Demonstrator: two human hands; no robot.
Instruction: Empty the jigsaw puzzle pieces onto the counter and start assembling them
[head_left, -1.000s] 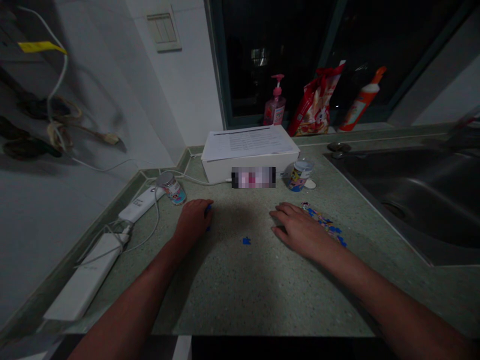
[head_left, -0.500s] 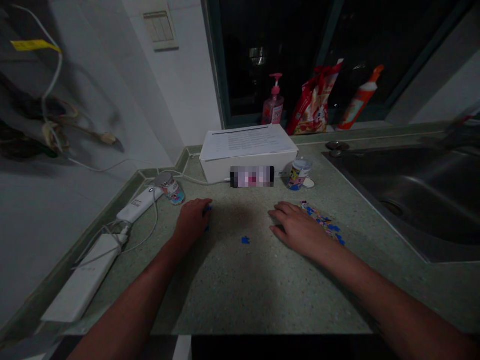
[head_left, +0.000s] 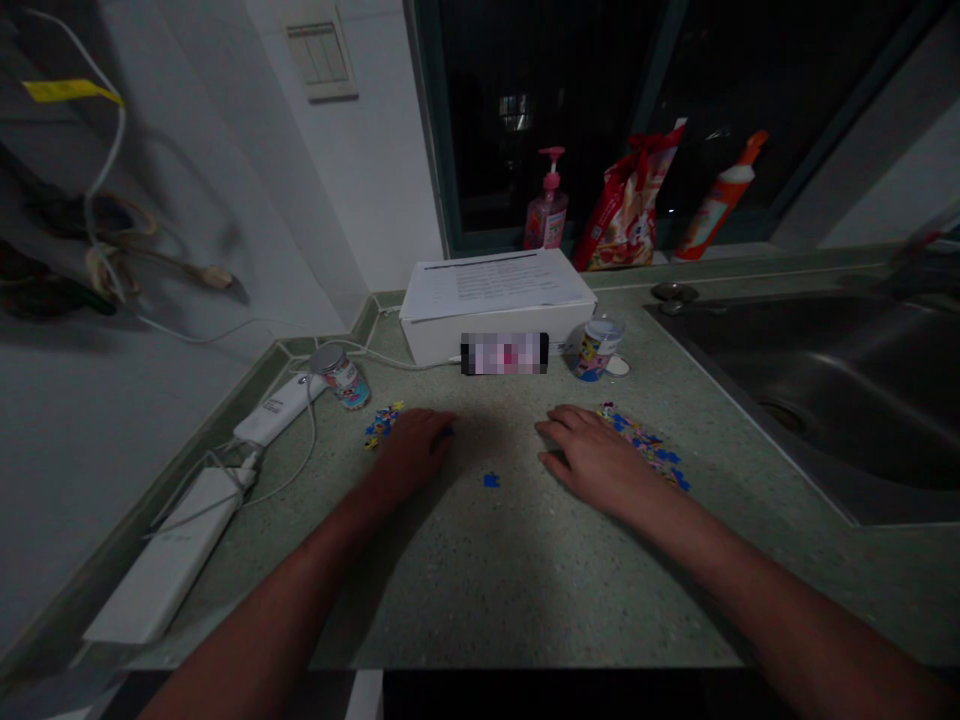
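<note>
Recording the left hand (head_left: pixel 411 452) first: its fingers (head_left: pixel 439 425) lay curled and close together on the worktop (head_left: pixel 480 590), with a blue sliver (head_left: pixel 450 432) at their tips; whether they pinched it could not be told. A cluster of jigsaw pieces (head_left: pixel 382 425), uncovered since the hand shifted rightward, lay just left of them. The right hand (head_left: pixel 596 460) rested flat, its fingers (head_left: pixel 559 425) slightly spread and empty, beside a second scatter of pieces (head_left: pixel 641 443). A lone blue piece (head_left: pixel 491 480) sat between both hands.
</note>
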